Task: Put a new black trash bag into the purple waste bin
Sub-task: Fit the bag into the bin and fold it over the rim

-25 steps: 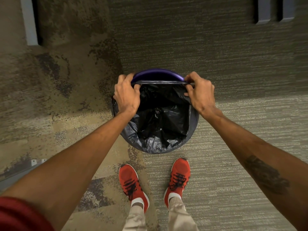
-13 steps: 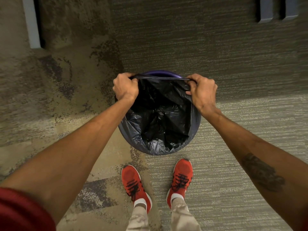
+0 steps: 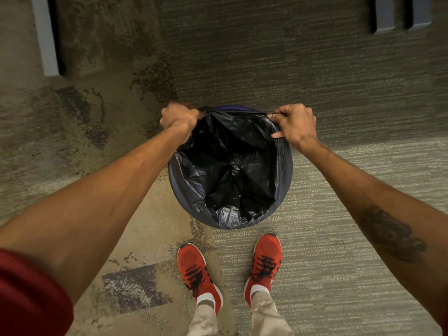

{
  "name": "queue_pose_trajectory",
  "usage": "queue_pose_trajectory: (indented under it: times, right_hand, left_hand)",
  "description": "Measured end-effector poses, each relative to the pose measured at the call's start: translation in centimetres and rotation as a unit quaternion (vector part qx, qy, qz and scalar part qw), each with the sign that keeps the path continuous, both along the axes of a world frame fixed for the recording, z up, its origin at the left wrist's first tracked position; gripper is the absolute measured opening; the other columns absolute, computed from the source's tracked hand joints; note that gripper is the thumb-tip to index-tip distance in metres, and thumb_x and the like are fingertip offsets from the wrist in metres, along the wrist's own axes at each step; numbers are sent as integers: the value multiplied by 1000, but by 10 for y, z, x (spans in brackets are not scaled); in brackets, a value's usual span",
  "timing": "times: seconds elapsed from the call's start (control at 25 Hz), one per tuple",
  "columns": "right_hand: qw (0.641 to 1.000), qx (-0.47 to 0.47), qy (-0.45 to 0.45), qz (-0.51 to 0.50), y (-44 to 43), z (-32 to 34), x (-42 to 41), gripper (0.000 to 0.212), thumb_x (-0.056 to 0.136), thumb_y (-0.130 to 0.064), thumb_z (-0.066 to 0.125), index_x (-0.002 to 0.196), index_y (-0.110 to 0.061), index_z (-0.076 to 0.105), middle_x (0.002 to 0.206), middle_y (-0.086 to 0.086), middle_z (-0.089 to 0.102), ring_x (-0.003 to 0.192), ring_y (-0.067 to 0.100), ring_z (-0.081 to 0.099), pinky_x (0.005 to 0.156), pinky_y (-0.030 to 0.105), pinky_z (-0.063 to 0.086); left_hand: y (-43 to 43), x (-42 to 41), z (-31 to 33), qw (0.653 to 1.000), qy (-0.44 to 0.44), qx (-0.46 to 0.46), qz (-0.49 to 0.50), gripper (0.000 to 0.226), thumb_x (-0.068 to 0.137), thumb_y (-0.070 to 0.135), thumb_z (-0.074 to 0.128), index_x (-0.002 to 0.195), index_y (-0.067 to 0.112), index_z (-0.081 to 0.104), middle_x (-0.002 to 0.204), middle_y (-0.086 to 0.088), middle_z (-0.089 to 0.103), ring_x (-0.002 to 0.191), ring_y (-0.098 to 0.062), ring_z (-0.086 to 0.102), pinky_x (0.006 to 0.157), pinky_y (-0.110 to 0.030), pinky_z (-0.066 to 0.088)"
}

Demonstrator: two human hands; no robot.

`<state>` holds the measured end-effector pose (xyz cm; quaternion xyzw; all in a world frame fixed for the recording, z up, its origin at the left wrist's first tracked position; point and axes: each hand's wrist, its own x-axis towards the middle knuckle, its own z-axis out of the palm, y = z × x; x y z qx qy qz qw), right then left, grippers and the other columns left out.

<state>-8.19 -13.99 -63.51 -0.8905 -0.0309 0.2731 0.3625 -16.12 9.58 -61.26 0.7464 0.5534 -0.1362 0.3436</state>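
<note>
The round purple waste bin (image 3: 232,108) stands on the carpet in front of my feet; only a thin arc of its far rim shows. A black trash bag (image 3: 228,170) lines it, and its edge is folded over the near and side rim. My left hand (image 3: 178,117) grips the bag's edge at the far left of the rim. On the far right of the rim my right hand (image 3: 294,124) pinches the same edge. The bag's hem is stretched taut between both hands across the far rim.
My two red shoes (image 3: 198,272) stand just in front of the bin. A grey furniture leg (image 3: 46,37) rises at the far left, and two more grey legs (image 3: 385,14) at the far right. Patterned carpet lies all around.
Both hands have pulled the bag's far edge further away over the rim. Much less of the purple rim shows now than a second ago.
</note>
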Motion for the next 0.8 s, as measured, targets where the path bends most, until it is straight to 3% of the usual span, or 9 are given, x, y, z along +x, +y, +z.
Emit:
queue_pose_trajectory:
  times: [0.2,0.32,0.44,0.56,0.64,0.72,0.8]
  right_hand:
    - [1000,-12,10,-6,1,-5,2,28,91,-40,71,89,-14,78,83,-6,76,49,6,70,77,22,57]
    - [999,-40,-2,17,8,-11,4,39,90,-50,68,88,-12,79,84,4,78,68,18,74,86,34,57]
    - [998,-53,12,10,16,-13,7,41,91,-49,67,97,-11,79,97,10,78,89,21,69,84,28,49]
    - [998,-60,24,4,20,-16,10,41,90,-51,67,103,-14,79,102,10,77,95,23,67,86,29,47]
    - [998,-58,39,-5,20,-22,12,42,88,-53,68,107,-17,79,108,8,77,103,24,68,94,31,51]
    - [997,-55,57,-18,19,-28,13,44,86,-54,70,108,-17,79,107,5,78,101,21,70,96,33,53]
    - [995,-54,82,-27,18,-34,15,42,85,-52,72,98,-13,80,92,4,77,84,15,69,85,31,55]
  left_hand:
    - [12,8,5,992,7,-128,10,51,82,31,78,126,7,64,128,-8,66,94,-21,58,81,-27,47]
    - [16,11,12,979,38,-198,32,56,88,27,72,136,5,55,142,-13,55,110,-29,53,92,-42,42]
    - [20,9,11,964,89,-248,34,60,91,34,66,142,10,48,154,-13,43,138,-39,41,112,-63,30]
    - [27,7,10,956,119,-267,40,59,90,43,65,140,14,51,148,-13,49,133,-38,46,111,-58,33]
    - [33,4,1,950,133,-275,66,71,81,51,73,138,14,52,141,-13,54,129,-38,48,111,-57,32]
    - [38,-1,-8,940,138,-302,81,87,72,57,76,142,13,49,144,-15,52,133,-41,44,113,-59,28]
    - [43,-6,-21,929,138,-334,84,101,65,62,77,147,13,43,152,-16,45,141,-44,34,116,-63,20]
